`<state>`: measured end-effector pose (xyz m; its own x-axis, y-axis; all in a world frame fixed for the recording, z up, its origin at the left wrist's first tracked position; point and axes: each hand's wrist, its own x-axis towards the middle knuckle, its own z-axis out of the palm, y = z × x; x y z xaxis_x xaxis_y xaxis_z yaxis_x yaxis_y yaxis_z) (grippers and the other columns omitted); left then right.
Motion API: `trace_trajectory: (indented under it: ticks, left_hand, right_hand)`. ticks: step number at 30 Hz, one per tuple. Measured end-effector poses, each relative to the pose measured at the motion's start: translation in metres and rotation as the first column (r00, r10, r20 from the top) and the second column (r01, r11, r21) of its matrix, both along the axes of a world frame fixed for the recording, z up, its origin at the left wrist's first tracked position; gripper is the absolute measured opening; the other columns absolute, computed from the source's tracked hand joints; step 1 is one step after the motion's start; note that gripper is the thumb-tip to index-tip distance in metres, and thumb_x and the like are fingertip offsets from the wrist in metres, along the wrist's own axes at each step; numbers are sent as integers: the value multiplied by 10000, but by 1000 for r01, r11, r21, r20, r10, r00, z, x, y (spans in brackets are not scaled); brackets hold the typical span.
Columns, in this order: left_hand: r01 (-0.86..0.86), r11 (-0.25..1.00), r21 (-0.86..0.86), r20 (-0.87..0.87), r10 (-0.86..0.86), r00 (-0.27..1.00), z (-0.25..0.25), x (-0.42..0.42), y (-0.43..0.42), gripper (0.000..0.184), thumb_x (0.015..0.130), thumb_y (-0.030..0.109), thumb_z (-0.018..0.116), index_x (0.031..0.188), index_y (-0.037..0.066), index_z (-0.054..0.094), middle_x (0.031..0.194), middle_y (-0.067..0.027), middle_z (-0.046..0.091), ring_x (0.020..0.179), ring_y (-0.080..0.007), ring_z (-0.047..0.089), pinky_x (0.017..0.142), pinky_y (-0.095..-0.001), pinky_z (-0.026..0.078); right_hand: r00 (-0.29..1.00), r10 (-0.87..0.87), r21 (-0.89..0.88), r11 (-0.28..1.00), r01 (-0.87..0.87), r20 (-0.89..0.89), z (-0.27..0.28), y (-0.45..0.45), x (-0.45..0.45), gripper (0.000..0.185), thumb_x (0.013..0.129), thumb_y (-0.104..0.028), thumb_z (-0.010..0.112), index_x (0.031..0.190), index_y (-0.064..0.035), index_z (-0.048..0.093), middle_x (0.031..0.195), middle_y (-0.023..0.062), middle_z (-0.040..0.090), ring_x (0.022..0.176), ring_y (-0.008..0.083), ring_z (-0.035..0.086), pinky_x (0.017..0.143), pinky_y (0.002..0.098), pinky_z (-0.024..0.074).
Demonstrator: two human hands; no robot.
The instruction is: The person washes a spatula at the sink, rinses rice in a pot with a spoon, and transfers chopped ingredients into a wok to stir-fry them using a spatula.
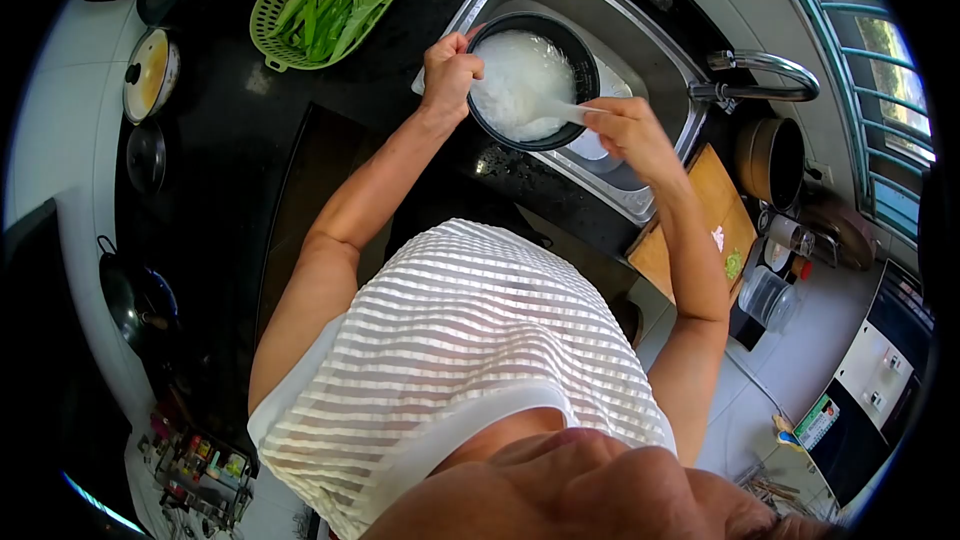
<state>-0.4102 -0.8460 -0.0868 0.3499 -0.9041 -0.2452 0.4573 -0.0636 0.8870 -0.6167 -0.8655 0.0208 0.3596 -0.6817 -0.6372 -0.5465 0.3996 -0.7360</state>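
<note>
A dark round pot (587,58) is held over the near side of the steel sink (640,40). White, wet-looking contents, like rice in cloudy water (515,70), fill much of it. My left hand (453,68) grips the pot's left rim with curled fingers. Closed round the handle of a pale spoon or paddle (560,110) is my right hand (630,135), at the pot's right side; it is slightly blurred. The paddle's head dips into the white contents and its edge is hard to make out.
A green basket (262,25) of leafy greens stands on the black counter (215,160), left of the sink. The faucet (765,75) is at the sink's right end. Right of my right forearm lies a wooden cutting board (712,190) with small chopped bits. Brown pot (768,160) beyond.
</note>
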Motion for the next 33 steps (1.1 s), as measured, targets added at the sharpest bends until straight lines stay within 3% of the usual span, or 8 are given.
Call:
trace_trajectory:
  ticks: [1, 7, 9, 13, 17, 24, 29, 33]
  left_hand:
    - [1, 1000, -15, -4, -1, 1000, 3, -1, 0, 219, 486, -86, 457, 535, 99, 351, 581, 38, 388, 532, -56, 333, 477, -185, 268]
    - [35, 999, 39, -25, -34, 999, -2, -1, -3, 213, 475, -96, 445, 506, 73, 319, 852, -120, 575, 694, -108, 454, 522, -196, 332]
    - [37, 999, 27, -30, -36, 999, 5, -3, 0, 217, 485, -95, 450, 527, 82, 332, 733, -54, 511, 624, -89, 412, 509, -189, 318]
    - [75, 997, 6, -40, -74, 996, 3, 10, 4, 235, 502, -105, 447, 553, 93, 330, 646, 1, 472, 573, -73, 383, 511, -185, 315]
    - [21, 999, -43, -138, -27, 990, 29, 24, 10, 243, 508, -114, 436, 561, 94, 323, 688, -11, 495, 586, -77, 388, 527, -191, 328]
    - [6, 996, -87, -81, -13, 997, 53, 54, 23, 234, 523, -115, 428, 568, 87, 319, 750, -31, 521, 599, -84, 401, 539, -197, 344]
    - [-132, 991, -27, -53, 130, 990, 89, 76, 38, 265, 504, -85, 474, 537, 107, 295, 561, 45, 333, 520, -53, 303, 437, -200, 265]
    - [-223, 975, 9, 0, 223, 975, 93, 115, 65, 230, 503, -75, 477, 539, 92, 324, 582, 29, 346, 525, -76, 323, 455, -213, 284]
  right_hand:
    - [998, 54, -106, 993, -55, -18, 12, -4, -5, 191, 776, -118, 519, 858, 31, 607, 515, -28, 405, 450, 45, 336, 404, 210, 241]
    - [961, 198, -633, 723, -277, -194, 37, -5, -16, 185, 753, -111, 516, 885, -30, 616, 557, 155, 494, 501, 201, 516, 491, 325, 397]
    - [842, 285, -782, 320, -534, -459, 19, -3, -9, 206, 734, -104, 527, 923, -67, 599, 589, 154, 548, 509, 273, 548, 488, 349, 421]
    - [589, 435, -569, 192, -800, -681, 8, 1, 0, 253, 705, -75, 559, 955, -86, 597, 600, 137, 549, 517, 287, 537, 481, 354, 423]
    - [691, 382, -690, 164, -705, -614, 56, -3, 0, 225, 706, -77, 552, 925, -69, 601, 564, 128, 524, 519, 285, 535, 478, 349, 409]
    - [851, 474, -522, 678, -517, -228, 44, -34, 26, 155, 757, -102, 509, 751, 40, 569, 498, 79, 411, 467, 118, 361, 442, 278, 313]
    - [796, 532, -458, 654, -603, -289, 53, -36, 73, 234, 754, -176, 535, 898, -1, 594, 584, 120, 536, 542, 132, 484, 538, 273, 406]
    - [959, 238, -659, 748, -79, 155, 57, -62, 75, 337, 825, -219, 446, 1052, 13, 534, 673, 12, 547, 561, 73, 494, 455, 188, 333]
